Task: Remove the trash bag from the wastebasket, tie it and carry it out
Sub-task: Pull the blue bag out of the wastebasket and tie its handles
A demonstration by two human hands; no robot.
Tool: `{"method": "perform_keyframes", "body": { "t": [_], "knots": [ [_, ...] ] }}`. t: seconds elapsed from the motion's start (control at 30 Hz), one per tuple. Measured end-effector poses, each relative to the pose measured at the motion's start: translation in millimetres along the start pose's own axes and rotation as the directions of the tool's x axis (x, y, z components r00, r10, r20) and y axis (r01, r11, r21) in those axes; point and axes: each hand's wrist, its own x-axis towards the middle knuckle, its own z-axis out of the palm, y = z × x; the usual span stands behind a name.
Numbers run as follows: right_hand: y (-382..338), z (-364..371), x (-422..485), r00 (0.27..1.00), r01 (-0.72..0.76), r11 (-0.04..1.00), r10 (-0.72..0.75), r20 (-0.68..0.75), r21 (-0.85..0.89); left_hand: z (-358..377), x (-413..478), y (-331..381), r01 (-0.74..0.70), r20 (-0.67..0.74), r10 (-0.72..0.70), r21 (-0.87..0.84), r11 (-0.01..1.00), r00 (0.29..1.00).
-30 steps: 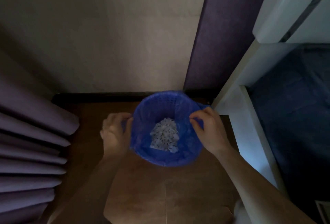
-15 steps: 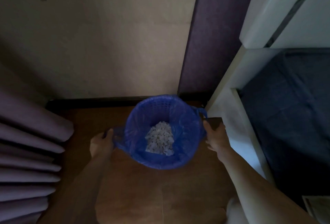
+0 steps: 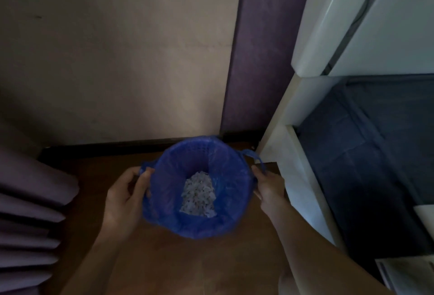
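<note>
A blue wastebasket (image 3: 195, 151) with a perforated wall stands on the wooden floor near the wall. A blue trash bag (image 3: 164, 200) lines it and folds over the rim. White paper scraps (image 3: 198, 197) lie at the bottom. My left hand (image 3: 124, 197) pinches the bag's left handle loop at the rim. My right hand (image 3: 267, 184) grips the bag at the right rim, just below the other handle loop (image 3: 252, 155), which sticks out to the right.
Purple curtain folds (image 3: 30, 200) hang at the left. A white shelf unit (image 3: 284, 153) stands close on the right, with dark blue fabric (image 3: 366, 153) inside. A beige wall and dark baseboard (image 3: 117, 145) run behind the basket. Wooden floor (image 3: 187, 266) lies in front.
Both hands moved from the top of the rim down to the basket's sides, then closed on the bag's edges. The left handle loop has been pulled out from the rim.
</note>
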Motion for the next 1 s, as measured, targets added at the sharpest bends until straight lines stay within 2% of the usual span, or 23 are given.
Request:
{"method": "perform_keyframes", "body": {
  "t": [0.1, 0.23, 0.37, 0.47, 0.5, 0.57, 0.63, 0.67, 0.73, 0.83, 0.93, 1.0],
  "knots": [
    [-12, -5, -9, 0.950, 0.304, 0.940, -0.311, -0.025, -0.153, 3, 7, 4, -0.070, 0.010, 0.070, 0.015, 0.997, 0.997],
    [-21, -13, -21, 0.896, 0.443, 0.874, -0.440, 0.064, -0.197, 6, 15, 2, -0.093, 0.016, 0.093, -0.037, 0.995, 0.996],
    [-34, -15, -35, 0.879, 0.476, 0.853, -0.452, 0.151, -0.213, 9, 14, -1, -0.060, 0.074, 0.064, -0.056, 0.997, 0.995],
    [-46, -11, -49, 0.865, 0.351, 0.929, -0.369, 0.339, 0.115, 11, 14, -5, -0.008, 0.159, 0.019, -0.068, 0.998, 0.987],
    [-47, -11, -51, 0.843, 0.322, 0.933, -0.360, 0.400, 0.162, 11, 14, -4, 0.006, 0.177, 0.006, -0.069, 0.998, 0.984],
    [-46, -9, -51, 0.790, 0.425, 0.905, -0.389, 0.474, 0.034, 12, 13, -2, 0.083, 0.176, -0.062, -0.119, 0.989, 0.982],
    [-44, -4, -52, 0.764, 0.522, 0.847, -0.413, 0.496, -0.100, 16, 12, 2, 0.248, 0.166, -0.209, -0.260, 0.933, 0.964],
    [-44, 0, -51, 0.770, 0.531, 0.838, -0.417, 0.483, -0.124, 18, 14, 4, 0.313, 0.165, -0.274, -0.309, 0.898, 0.948],
    [-45, 7, -49, 0.812, 0.495, 0.861, -0.410, 0.414, -0.118, 25, 21, 3, 0.362, 0.168, -0.324, -0.303, 0.882, 0.931],
    [-44, 11, -46, 0.860, 0.417, 0.908, -0.381, 0.341, -0.037, 32, 30, 1, 0.313, 0.181, -0.271, -0.278, 0.908, 0.945],
    [-43, 11, -50, 0.819, 0.451, 0.892, -0.425, 0.385, 0.025, 36, 29, 3, 0.202, 0.243, -0.141, -0.249, 0.947, 0.960],
    [-43, 11, -47, 0.785, 0.482, 0.876, -0.431, 0.445, -0.001, 39, 24, 5, 0.162, 0.303, -0.083, -0.244, 0.956, 0.949]
  ]
}}
